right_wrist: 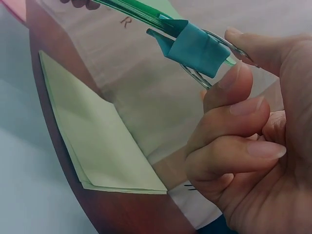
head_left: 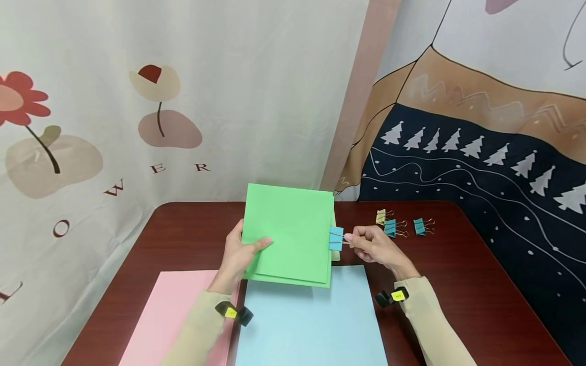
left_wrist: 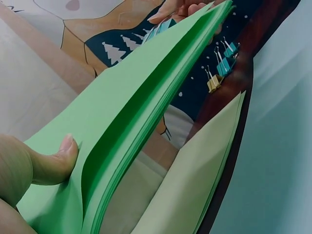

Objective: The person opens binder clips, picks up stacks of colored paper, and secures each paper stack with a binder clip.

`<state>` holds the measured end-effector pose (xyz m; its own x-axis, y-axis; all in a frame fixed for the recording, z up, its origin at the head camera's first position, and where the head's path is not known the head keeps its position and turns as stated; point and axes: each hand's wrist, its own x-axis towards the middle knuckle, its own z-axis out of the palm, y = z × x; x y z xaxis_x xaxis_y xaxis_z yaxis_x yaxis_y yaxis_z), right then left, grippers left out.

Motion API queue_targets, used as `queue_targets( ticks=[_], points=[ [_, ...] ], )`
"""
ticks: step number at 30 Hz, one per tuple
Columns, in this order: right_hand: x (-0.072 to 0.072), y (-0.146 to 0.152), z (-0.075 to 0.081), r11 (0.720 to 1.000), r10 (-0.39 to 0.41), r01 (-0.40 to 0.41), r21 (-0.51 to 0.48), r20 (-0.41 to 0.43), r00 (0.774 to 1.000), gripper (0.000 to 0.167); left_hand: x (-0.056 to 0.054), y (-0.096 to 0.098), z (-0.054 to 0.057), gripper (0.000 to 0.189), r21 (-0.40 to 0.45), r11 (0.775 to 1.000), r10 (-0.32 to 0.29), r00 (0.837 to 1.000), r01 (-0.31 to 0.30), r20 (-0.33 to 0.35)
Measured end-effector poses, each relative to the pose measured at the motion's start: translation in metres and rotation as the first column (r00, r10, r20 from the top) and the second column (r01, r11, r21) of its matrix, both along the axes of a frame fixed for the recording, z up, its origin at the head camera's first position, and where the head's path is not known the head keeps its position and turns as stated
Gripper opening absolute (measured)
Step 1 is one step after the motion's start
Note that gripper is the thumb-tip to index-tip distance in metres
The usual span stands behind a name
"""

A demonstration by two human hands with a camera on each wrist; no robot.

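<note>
My left hand (head_left: 238, 254) holds a stack of green paper (head_left: 288, 234) above the table, thumb on the front sheet. At the left edge the front sheet bows away from the others, as the left wrist view shows. My right hand (head_left: 376, 245) pinches the wire handles of a blue binder clip (right_wrist: 202, 48) between thumb and index finger. The clip's jaws are spread at the stack's right edge; how far the sheets reach inside cannot be told. Behind and below the stack lie pale green sheets (right_wrist: 97, 136), apart from it.
Two teal binder clips (head_left: 419, 227) and a yellow binder clip (head_left: 380, 217) sit at the back right of the brown table (head_left: 458, 284). Pink paper (head_left: 178, 305) lies at the front left, beside light blue paper (head_left: 306, 325) at the front middle. Printed curtains (head_left: 256, 101) hang behind.
</note>
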<state>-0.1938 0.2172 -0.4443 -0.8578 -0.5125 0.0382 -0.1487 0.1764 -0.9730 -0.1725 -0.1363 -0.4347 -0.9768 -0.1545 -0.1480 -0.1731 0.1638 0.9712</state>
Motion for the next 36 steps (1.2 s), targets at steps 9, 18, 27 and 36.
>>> queue_targets(
  ticks=[9, 18, 27, 36],
  points=[
    [0.001, 0.003, 0.000, 1.000, 0.016, -0.016, -0.020, 0.002, 1.000, 0.042, 0.000, 0.002, -0.002, 0.063, -0.007, 1.000, 0.020, 1.000, -0.020, 0.011],
    [0.001, 0.001, -0.001, 0.999, 0.023, -0.023, -0.034, 0.015, 1.000, 0.043, 0.000, 0.005, -0.004, 0.063, -0.001, 1.000, 0.011, 1.000, -0.011, -0.010],
    [0.001, -0.005, -0.005, 0.999, -0.001, 0.001, -0.052, 0.011, 1.000, 0.041, 0.002, 0.010, -0.006, 0.061, 0.008, 1.000, 0.007, 1.000, -0.007, -0.013],
    [0.000, -0.006, -0.008, 0.993, -0.101, 0.095, 0.070, 0.092, 0.991, 0.046, 0.002, 0.007, -0.005, 0.055, -0.029, 1.000, -0.011, 1.000, 0.011, 0.006]
  ],
)
